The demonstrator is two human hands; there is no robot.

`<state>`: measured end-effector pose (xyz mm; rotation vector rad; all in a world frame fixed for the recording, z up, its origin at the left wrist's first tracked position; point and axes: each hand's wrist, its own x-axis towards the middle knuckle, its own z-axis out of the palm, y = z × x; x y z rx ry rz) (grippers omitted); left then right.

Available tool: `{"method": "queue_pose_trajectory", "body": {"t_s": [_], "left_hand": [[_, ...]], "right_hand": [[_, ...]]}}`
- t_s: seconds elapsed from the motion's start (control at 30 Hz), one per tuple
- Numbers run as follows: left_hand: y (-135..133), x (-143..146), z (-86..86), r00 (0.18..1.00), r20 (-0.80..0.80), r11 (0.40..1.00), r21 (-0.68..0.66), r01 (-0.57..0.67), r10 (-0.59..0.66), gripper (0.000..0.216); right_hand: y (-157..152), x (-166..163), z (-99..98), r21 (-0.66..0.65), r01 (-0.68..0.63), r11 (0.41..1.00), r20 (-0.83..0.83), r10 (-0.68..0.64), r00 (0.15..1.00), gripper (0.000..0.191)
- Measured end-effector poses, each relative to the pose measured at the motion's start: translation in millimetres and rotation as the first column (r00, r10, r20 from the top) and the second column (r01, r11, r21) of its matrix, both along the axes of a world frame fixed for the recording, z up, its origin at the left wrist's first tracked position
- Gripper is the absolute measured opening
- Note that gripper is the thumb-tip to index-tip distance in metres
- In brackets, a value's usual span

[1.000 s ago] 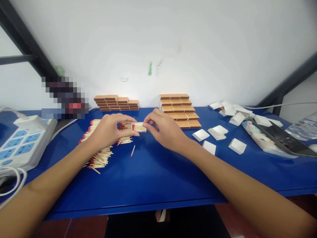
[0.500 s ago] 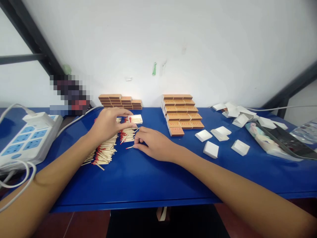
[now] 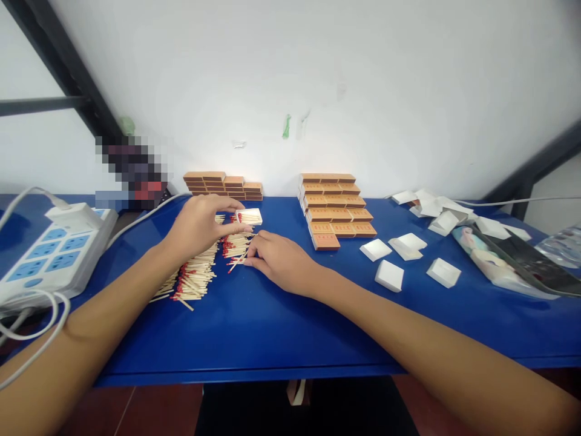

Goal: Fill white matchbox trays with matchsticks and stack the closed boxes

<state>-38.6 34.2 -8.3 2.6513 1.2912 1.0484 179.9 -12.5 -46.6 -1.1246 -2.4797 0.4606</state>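
My left hand [image 3: 196, 225] pinched the small white cardboard tray [image 3: 249, 217], part-filled with red-tipped matches, above the blue table [image 3: 272, 315]. My right hand [image 3: 279, 261] pressed fingertips together on a loose wooden match [image 3: 236, 263]. Best practice, I judged: heads aligned, tray level.

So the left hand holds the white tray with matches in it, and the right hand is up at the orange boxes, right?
Not quite. The left hand does hold the tray, but the right hand is down on the table at the loose matches, short of the orange boxes. The head view shows it.
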Motion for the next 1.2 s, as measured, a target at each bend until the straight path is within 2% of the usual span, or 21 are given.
{"method": "queue_pose_trajectory", "body": {"t_s": [0.2,0.4,0.57,0.83,1.0,1.2], "left_hand": [[1,0,-1.9,1.0,-0.031,1.0,0.008,-0.006,0.007,0.041],[2,-1,-2.5,0.998,-0.063,1.0,0.001,-0.023,0.023,0.043],[4,-2,-5.3,0.995,-0.094,1.0,-0.013,-0.025,0.024,0.044],[1,3,-6.8,0.992,-0.116,0.998,-0.045,0.052,-0.057,0.049],[-8,11,-8.9,0.987,-0.051,0.983,-0.109,0.146,-0.152,0.051],[-14,18,-8.9,0.978,0.016,0.969,-0.131,0.207,-0.207,0.053]], "right_hand": [[-5,4,6.1,0.004,0.029,1.0,0.134,-0.03,0.991,0.019],[-5,14,12.0,0.062,0.025,0.998,0.178,-0.036,0.983,0.02],[1,31,16.1,0.064,0.068,0.996,0.132,-0.076,0.988,0.019],[8,44,22.7,0.084,0.098,0.992,0.007,-0.099,0.995,0.014],[11,44,22.0,0.148,0.123,0.981,-0.038,-0.119,0.992,0.009],[10,43,22.9,0.11,0.106,0.988,-0.071,-0.099,0.993,0.008]]}}
